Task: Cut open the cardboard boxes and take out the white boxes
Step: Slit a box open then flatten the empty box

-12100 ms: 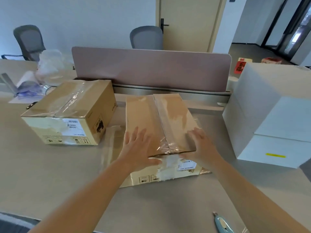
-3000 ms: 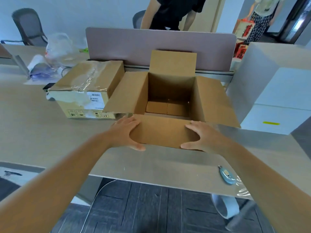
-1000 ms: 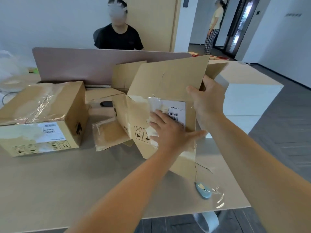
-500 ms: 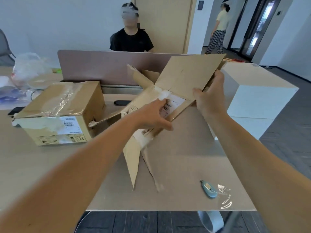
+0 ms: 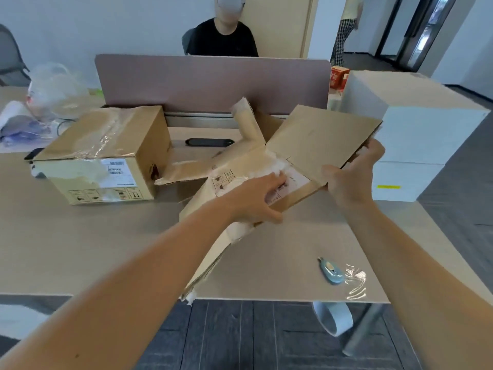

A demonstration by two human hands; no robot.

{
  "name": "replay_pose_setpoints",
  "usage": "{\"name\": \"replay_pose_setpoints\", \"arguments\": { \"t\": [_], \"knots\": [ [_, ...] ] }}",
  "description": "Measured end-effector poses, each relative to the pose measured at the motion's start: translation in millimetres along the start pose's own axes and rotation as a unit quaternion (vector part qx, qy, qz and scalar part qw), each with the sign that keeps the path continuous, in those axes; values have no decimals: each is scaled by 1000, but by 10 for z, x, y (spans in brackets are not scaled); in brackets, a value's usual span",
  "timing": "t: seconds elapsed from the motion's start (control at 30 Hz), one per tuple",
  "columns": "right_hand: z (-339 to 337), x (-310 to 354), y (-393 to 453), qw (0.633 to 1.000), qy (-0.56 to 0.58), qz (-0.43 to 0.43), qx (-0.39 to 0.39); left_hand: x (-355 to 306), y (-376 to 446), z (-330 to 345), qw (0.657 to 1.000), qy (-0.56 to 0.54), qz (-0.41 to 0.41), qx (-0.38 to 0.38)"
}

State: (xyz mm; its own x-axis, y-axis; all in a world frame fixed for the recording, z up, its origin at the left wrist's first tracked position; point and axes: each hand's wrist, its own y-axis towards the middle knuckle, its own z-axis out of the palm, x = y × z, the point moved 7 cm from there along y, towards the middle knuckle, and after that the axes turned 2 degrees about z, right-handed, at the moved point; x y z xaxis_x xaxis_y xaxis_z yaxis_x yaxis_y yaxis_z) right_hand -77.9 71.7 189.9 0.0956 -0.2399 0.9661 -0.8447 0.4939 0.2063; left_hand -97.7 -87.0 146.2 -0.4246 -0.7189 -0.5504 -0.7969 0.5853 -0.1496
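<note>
The emptied box (image 5: pixel 269 166), collapsed above the surface (image 5: pixel 80 249), looks light and floppy, so both hands grip its edges: left hand (image 5: pixel 256 201) on the labelled panel, right hand (image 5: pixel 352 177) curled around the flap.

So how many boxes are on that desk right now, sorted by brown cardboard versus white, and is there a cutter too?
Brown cardboard boxes: 2, the sealed cardboard box and the flattened cardboard box, held by the left hand and right hand.
White boxes: 2, stacked; the upper white box on the lower white box.
Cutters: 1, the blue box cutter.
Total: 5.
</note>
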Motion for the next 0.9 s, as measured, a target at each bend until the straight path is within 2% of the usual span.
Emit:
{"name": "replay_pose_setpoints", "arguments": {
  "t": [0.1, 0.23, 0.37, 0.47, 0.53, 0.67, 0.8, 0.9],
  "knots": [
    [-204, -349, -61, 999, 7, 46, -24, -18, 22, 352, 997, 75, 8, 6],
    [-336, -741, -127, 994, 16, 106, -34, 179, 19, 679, 982, 175, -23, 64],
    [-350, -973, -147, 986, 41, 154, -56, 381, -27, 756, 973, 208, -35, 94],
    [-352, -1071, -90, 982, 5, 181, -48, 532, -63, 777, 969, 217, -35, 109],
    [-359, -1131, -52, 978, -45, 203, -19, 663, -80, 810, 961, 240, -41, 130],
    [-168, -1229, -140, 963, -73, 240, 97, 936, -149, 818, 936, 302, -65, 169],
    [73, -1253, -177, 948, -185, 203, 161, 1139, -258, 782, 927, 320, -96, 171],
    [264, -1267, -209, 909, -308, 163, 228, 1275, -287, 734, 935, 289, -138, 149]
  ]
}}
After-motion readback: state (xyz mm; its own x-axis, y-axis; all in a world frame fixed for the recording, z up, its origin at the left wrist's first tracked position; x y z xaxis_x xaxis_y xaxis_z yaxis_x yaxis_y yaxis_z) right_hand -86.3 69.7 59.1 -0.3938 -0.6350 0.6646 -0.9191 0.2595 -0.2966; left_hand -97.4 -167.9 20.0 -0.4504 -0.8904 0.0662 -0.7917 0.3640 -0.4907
